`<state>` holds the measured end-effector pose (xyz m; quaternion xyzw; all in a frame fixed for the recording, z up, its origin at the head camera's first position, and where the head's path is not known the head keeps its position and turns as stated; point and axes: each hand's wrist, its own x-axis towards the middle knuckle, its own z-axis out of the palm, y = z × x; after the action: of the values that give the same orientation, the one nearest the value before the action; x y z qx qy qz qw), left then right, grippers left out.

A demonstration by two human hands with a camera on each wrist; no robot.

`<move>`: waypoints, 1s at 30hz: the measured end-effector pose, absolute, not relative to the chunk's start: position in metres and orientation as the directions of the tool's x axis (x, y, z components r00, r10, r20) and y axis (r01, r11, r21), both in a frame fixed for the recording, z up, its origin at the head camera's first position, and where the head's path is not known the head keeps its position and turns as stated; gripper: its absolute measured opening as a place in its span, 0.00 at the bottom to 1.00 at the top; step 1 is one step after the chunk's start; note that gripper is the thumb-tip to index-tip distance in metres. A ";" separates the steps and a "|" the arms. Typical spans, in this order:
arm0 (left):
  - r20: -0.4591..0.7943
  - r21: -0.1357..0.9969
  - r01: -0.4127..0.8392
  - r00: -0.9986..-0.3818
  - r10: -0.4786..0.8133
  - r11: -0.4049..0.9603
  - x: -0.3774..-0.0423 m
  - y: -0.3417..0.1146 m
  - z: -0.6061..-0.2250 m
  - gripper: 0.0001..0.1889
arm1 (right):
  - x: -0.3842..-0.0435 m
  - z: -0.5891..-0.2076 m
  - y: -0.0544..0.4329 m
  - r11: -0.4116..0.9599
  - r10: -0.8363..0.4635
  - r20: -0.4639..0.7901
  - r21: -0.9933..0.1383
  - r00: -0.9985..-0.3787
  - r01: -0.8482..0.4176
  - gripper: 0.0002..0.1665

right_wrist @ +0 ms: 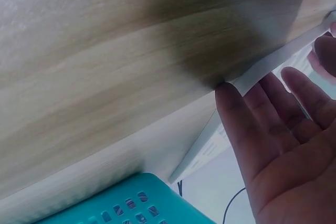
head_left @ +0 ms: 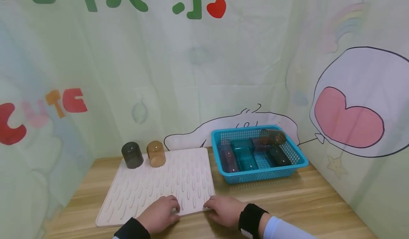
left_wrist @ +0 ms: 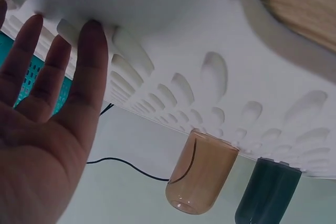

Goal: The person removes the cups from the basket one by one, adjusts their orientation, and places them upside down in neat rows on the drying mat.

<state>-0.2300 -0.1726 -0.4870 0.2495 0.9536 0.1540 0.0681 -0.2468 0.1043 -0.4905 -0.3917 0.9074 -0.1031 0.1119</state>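
A white mat (head_left: 179, 196) with raised oval ridges lies on the wooden table. My left hand (head_left: 159, 213) is at its front edge, fingers loosely extended with the fingertips (left_wrist: 93, 30) at the ridged surface. At the front right corner is my right hand (head_left: 227, 210); its fingers reach to the mat's edge, fairly straight in the right wrist view. Upside down at the mat's back left stand a dark grey cup (head_left: 132, 155) and an amber cup (head_left: 156, 154), side by side.
A blue perforated basket (head_left: 260, 177) stands right of the mat, holding several see-through cups, among them a teal cup (head_left: 245, 155) and a dark cup (head_left: 278, 156). A printed curtain (head_left: 243, 65) surrounds the table (head_left: 306, 203) at the back and sides.
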 end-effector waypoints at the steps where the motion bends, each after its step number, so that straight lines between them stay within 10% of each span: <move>1: -0.050 0.316 0.460 -0.866 0.498 0.830 -0.230 -0.173 -0.488 0.08 | -0.247 -0.490 0.104 0.671 -0.735 -0.121 -0.273 -0.667 -0.689 0.17; 16: -0.028 0.283 0.479 -0.862 0.507 0.831 -0.230 -0.174 -0.492 0.05 | -0.249 -0.472 0.118 0.605 -0.785 -0.021 -0.244 -0.619 -0.758 0.17; 25: -0.016 0.274 0.469 -0.871 0.492 0.840 -0.228 -0.173 -0.490 0.05 | -0.256 -0.417 0.143 0.657 -0.707 0.205 -0.164 -0.676 -0.736 0.13; 30: -0.022 0.279 0.463 -0.873 0.487 0.841 -0.227 -0.173 -0.489 0.04 | -0.277 -0.402 0.163 0.783 -0.537 0.247 -0.211 -0.807 -0.585 0.14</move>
<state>-0.2268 -0.1727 -0.4890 0.2478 0.9584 0.1339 0.0460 -0.2766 0.1627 -0.4020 -0.2983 0.9402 -0.1397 -0.0869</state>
